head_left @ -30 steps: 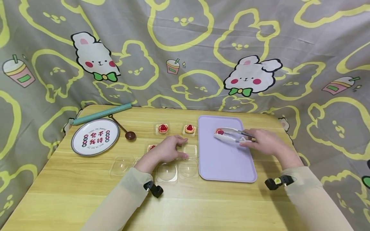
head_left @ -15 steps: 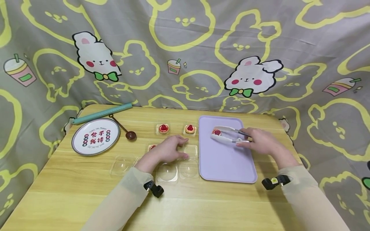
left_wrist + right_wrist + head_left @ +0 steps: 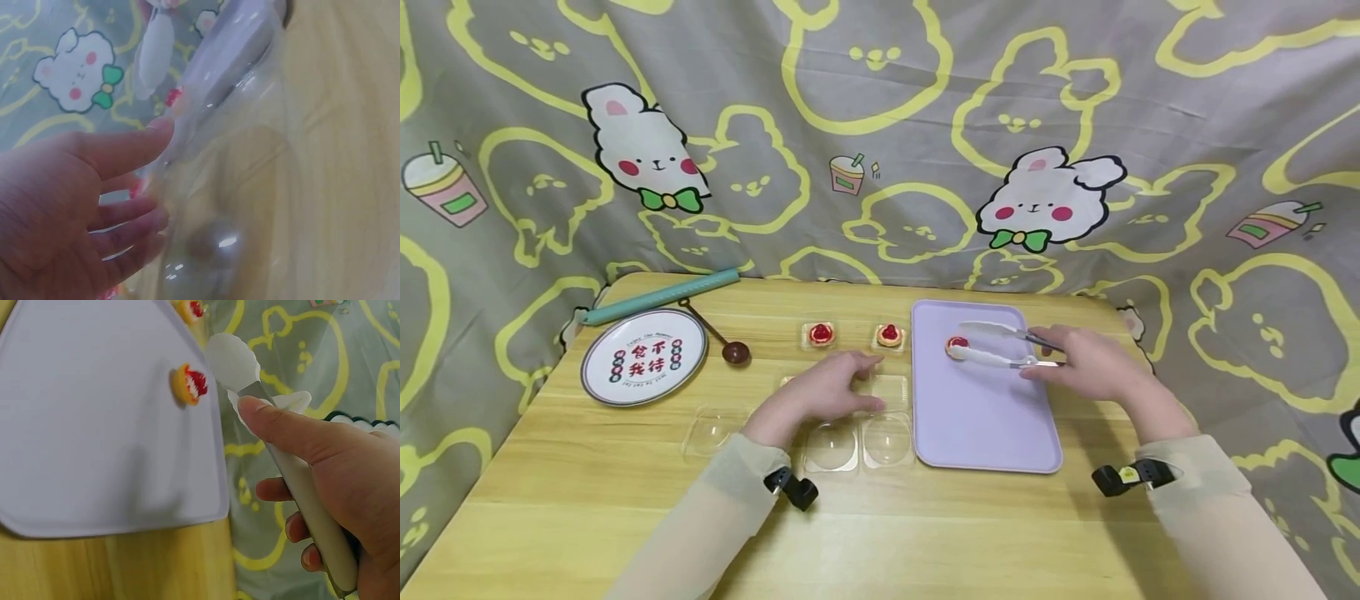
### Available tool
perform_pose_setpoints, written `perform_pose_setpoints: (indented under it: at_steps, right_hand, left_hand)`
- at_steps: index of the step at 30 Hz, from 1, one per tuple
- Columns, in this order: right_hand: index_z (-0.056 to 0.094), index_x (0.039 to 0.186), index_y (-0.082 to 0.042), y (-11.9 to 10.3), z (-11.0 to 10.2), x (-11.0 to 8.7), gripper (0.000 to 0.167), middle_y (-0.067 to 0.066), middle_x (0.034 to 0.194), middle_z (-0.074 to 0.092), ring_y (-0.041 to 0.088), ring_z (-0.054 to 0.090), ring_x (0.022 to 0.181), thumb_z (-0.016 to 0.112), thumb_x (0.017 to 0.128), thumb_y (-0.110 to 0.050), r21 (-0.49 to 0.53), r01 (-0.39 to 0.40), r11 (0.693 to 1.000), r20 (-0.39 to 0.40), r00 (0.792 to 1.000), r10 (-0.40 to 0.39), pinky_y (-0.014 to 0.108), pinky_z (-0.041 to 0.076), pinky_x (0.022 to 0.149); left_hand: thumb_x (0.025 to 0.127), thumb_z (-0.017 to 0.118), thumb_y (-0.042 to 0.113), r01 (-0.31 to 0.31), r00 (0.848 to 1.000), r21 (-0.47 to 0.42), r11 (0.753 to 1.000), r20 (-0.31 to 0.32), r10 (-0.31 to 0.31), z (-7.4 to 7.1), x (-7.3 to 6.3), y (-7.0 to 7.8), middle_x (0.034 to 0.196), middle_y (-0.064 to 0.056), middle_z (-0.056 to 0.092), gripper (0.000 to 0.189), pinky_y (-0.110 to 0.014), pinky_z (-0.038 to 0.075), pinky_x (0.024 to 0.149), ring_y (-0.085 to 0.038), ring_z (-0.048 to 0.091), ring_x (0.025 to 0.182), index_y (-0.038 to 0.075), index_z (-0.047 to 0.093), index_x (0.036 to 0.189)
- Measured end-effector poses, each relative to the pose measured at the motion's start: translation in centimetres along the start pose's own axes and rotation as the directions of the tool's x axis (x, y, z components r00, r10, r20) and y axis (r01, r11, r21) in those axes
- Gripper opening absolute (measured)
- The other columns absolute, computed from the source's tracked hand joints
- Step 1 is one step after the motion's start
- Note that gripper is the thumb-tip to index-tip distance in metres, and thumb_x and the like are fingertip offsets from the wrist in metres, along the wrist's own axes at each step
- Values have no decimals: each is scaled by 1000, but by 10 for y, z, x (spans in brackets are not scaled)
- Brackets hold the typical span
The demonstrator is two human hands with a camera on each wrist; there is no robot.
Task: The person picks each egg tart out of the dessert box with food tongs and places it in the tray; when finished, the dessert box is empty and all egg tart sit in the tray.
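Note:
My right hand [image 3: 1086, 362] grips a pair of tongs [image 3: 988, 357] with white tips, over the lilac tray [image 3: 985, 425]. The tips are spread apart, and a small red-topped tart [image 3: 189, 385] sits on the tray near them. In the right wrist view the thumb lies along the metal arm and the fingers curl round it. My left hand [image 3: 835, 387] is at a clear plastic box [image 3: 891, 390] left of the tray. Its thumb and fingers are extended and apart at the box's edge [image 3: 172, 162]; whether they touch it is hard to tell.
Two boxed tarts, one tart [image 3: 822, 334] and another tart [image 3: 890, 335], stand behind the left hand. Clear lids [image 3: 887, 439] lie in front. At left are a printed plate [image 3: 643, 358], a brown ladle [image 3: 737, 353] and a teal stick [image 3: 662, 297].
The tongs moved left with the tart over the tray, then spread and let it go onto the tray. The tongs have since drawn slightly right. My left hand stays nearly still.

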State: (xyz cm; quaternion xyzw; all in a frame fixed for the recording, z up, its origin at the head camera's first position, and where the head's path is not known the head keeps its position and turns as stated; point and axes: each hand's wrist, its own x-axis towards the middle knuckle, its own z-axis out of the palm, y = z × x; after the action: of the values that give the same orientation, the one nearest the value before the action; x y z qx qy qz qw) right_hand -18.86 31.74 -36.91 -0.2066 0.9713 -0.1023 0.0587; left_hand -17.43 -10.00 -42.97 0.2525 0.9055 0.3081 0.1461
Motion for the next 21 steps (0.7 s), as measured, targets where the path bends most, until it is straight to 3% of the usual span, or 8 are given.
perform_pose_setpoints:
  at_steps: [6, 12, 15, 21]
  right_hand:
    - [60, 150, -5, -20, -12, 0, 91, 10, 122, 72, 29, 64, 101, 72, 89, -72, -32, 34, 999, -15, 999, -35, 52, 55, 85]
    - [60, 150, -6, -47, -19, 7, 95, 17, 137, 68, 33, 67, 112, 66, 88, -78, -41, 95, 995, -16, 995, -96, 57, 54, 95]
    - [61, 150, -8, -59, -19, 12, 93, 15, 134, 69, 29, 68, 103, 66, 88, -78, -47, 136, 990, -15, 990, -137, 53, 56, 89]
    - [62, 149, -11, -82, -14, 25, 82, 6, 125, 70, 15, 63, 85, 76, 89, -66, -63, 202, 977, -20, 979, -203, 43, 56, 76]
  left_hand:
    - [93, 84, 37, -13, 999, -6, 1000, -50, 13, -17, -12, -4, 149, -17, 59, 77, -49, 41, 117, -33, 55, 137, 5, 52, 156]
    - [95, 80, 41, -23, 993, 38, 999, -118, 28, -37, -34, -21, 157, -19, 50, 71, -53, 32, 122, -38, 42, 148, 6, 56, 153]
    - [94, 82, 42, -19, 989, 56, 998, -148, 27, -45, -46, -29, 157, -19, 51, 72, -56, 34, 121, -39, 43, 148, 9, 57, 153]
    - [89, 87, 41, 31, 983, 86, 996, -182, -15, -53, -67, -46, 157, -20, 50, 75, -61, 33, 120, -43, 43, 146, 11, 59, 152]
